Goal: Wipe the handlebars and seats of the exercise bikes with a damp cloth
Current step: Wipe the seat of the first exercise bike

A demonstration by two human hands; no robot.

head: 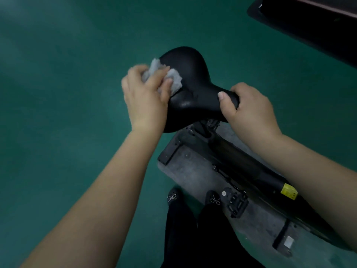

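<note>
A black exercise bike seat (190, 78) fills the middle of the view, its wide rear end pointing away from me and its narrow nose to the right. My left hand (144, 98) grips a crumpled white cloth (173, 79) and presses it against the seat's left side. My right hand (249, 109) curls round the seat's nose, thumb on top. The seat post and clamp below are partly hidden by the seat.
The bike's black frame (249, 169) runs down to the right over a grey floor mat (193, 171), with a pedal (236, 203) near my two black shoes (193, 198). Green floor surrounds it. A dark object (309, 20) sits at the top right.
</note>
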